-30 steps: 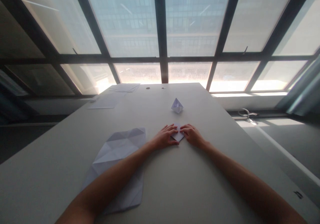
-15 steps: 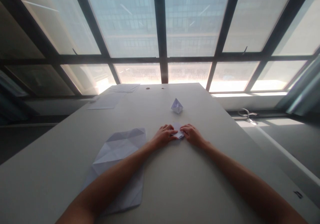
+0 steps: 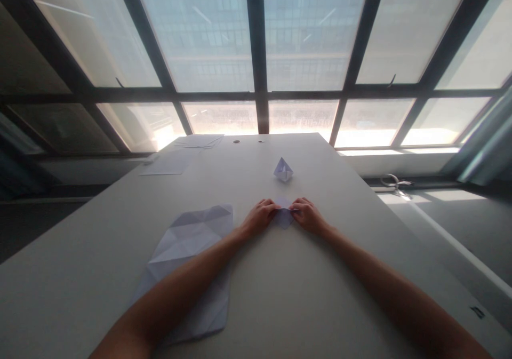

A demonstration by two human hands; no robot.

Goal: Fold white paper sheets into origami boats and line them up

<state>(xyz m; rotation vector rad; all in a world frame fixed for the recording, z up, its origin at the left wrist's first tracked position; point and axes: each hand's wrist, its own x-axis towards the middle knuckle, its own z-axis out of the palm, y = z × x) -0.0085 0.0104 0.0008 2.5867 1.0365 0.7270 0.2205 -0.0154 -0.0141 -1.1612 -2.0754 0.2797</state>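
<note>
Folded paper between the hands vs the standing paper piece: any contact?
Apart. The head view shows bare tabletop between the folded paper and the standing piece beyond it.

Head cam looks fwd & down over tbl [image 3: 272, 300] twd windows [image 3: 212, 33].

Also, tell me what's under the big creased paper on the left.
Only the white table shows around the visible edges of the creased paper; anything directly beneath is covered. The left forearm also hides a strip of the paper and part of its outline.
</note>
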